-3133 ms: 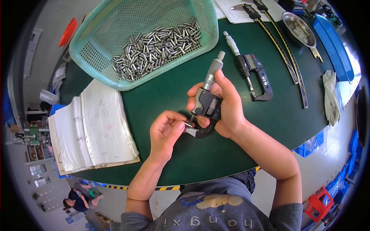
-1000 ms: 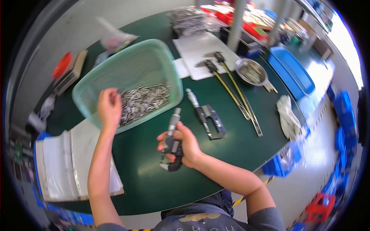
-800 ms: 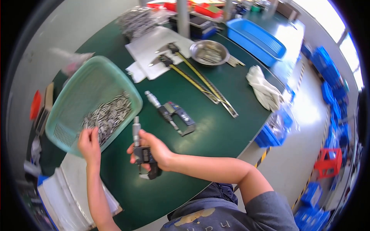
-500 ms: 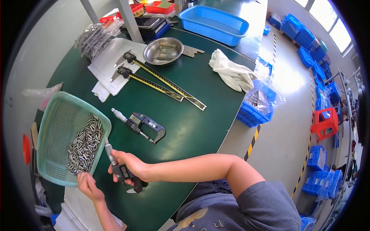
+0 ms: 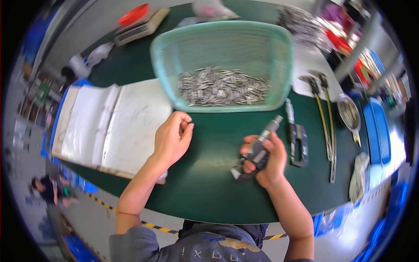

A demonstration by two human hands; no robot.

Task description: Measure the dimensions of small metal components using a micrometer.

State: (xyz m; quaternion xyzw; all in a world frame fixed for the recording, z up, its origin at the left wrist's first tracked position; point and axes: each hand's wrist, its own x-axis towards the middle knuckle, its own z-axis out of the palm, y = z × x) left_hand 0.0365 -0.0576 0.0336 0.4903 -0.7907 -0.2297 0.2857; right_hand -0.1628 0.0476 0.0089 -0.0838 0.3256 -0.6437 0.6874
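Observation:
My right hand (image 5: 276, 163) grips a digital micrometer (image 5: 258, 153), its thimble pointing up and away from me and its frame low, toward my left hand. Over the table near the basket's front edge is my left hand (image 5: 171, 139), fingers curled and thumb against them; what they hold, if anything, is too small to make out. Beyond both hands stands a pale green plastic basket (image 5: 231, 108), with a heap of short metal pins (image 5: 222, 87) inside. A second micrometer (image 5: 300, 146) lies on the table to the right of my right hand.
An open binder (image 5: 135, 131) of white sheets lies on the left. To the right are two long calipers (image 5: 322, 118), a steel bowl (image 5: 355, 125), a white glove (image 5: 359, 177) and a blue basket (image 5: 380, 144). At the back sits a scale (image 5: 146, 28) beside an orange-red dish (image 5: 133, 14).
The view has swung left, bringing the whole binder into sight. My left hand has come away from the pins at the basket's edge. My right hand still holds the micrometer, now farther from the basket.

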